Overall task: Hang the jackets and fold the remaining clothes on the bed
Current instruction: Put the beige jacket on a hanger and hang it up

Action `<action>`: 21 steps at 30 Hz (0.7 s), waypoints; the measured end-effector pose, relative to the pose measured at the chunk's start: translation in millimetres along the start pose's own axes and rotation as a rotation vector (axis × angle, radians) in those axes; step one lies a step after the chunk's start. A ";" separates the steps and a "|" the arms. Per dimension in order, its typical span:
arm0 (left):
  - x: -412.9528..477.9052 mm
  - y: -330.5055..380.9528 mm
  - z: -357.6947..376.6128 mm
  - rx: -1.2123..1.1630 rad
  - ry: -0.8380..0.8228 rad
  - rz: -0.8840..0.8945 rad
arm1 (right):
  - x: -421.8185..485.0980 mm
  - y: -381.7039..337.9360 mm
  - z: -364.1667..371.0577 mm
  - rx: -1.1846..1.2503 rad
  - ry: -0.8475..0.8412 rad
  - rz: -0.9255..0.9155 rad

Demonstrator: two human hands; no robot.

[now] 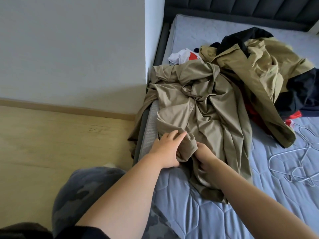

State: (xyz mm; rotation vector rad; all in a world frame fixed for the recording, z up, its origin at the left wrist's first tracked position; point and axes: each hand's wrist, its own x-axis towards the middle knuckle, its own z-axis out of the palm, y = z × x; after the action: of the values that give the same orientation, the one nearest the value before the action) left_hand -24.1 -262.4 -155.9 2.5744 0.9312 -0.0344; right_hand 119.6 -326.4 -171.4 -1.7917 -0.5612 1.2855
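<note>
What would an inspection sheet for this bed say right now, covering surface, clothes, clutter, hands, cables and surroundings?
Surface: blue quilted bed, partly covered by clothes.
Job's things: tan jacket spread crumpled along the bed's left edge; khaki jacket heaped behind it over black garment, red garment and white garment; wire hangers lying loose at right.
Clutter: nothing seen.
Hands: left hand and right hand both grip the tan jacket's near end.
Cables: nothing seen.
Surroundings: pale wall, wood floor, dark headboard.
</note>
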 end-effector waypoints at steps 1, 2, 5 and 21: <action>-0.6 0.1 0.0 0.012 0.020 -0.013 | 0.4 -0.7 -0.1 -0.006 0.004 -0.010; -1.9 -1.2 -0.8 -0.011 0.057 -0.051 | 1.4 -1.2 0.3 -0.013 0.005 -0.025; -4.5 -7.2 -13.9 -0.428 0.278 -0.381 | 1.5 -3.8 3.6 -0.115 0.009 -0.079; -28.0 -23.9 -18.2 -0.047 0.191 -0.135 | -42.4 47.5 -21.2 -1.349 -0.205 -0.557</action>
State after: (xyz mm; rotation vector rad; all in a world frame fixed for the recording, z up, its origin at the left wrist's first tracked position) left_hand -62.6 -256.0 -143.4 2.5008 1.1598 0.1969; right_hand 118.0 -392.0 -185.0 -2.1715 -2.2326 0.6434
